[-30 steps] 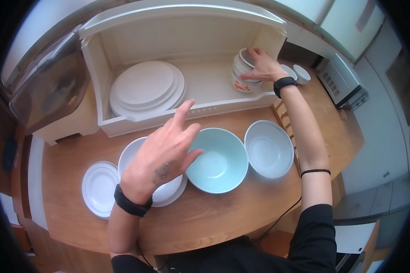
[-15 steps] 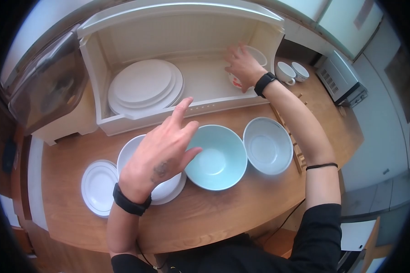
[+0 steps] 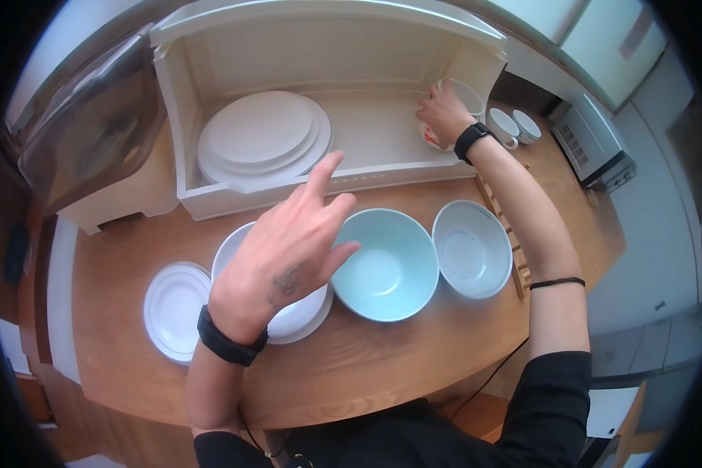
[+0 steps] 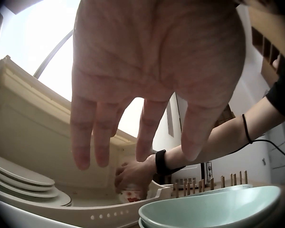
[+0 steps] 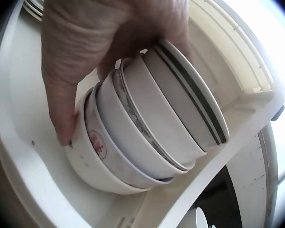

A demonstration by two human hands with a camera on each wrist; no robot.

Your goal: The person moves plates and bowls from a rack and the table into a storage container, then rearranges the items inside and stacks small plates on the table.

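In the right wrist view, my right hand [image 5: 104, 38] is around a stack of small bowls [image 5: 133, 128], its thumb against the lowest one and its fingers behind the upper ones. The stack stands at the right end of a cream cabinet [image 3: 382, 117], one bowl banded in green. My left hand [image 3: 288, 242] hovers over a white bowl [image 3: 292, 318], fingers spread and holding nothing. Right of it are a light turquoise bowl [image 3: 386, 265] and a pale grey-white bowl [image 3: 473, 249].
Stacked white plates [image 3: 261, 129] lie at the cabinet's left. Smaller plates [image 3: 178, 312] rest on the wooden table [image 3: 366, 374] at the left. Two white cups [image 3: 502, 125], a wooden rack [image 3: 515, 269] and a grey appliance [image 3: 593, 144] are at the right.
My right hand has moved from the right side of the bowl stack to its left side. The left hand keeps its spread pose. The head view has shifted slightly.
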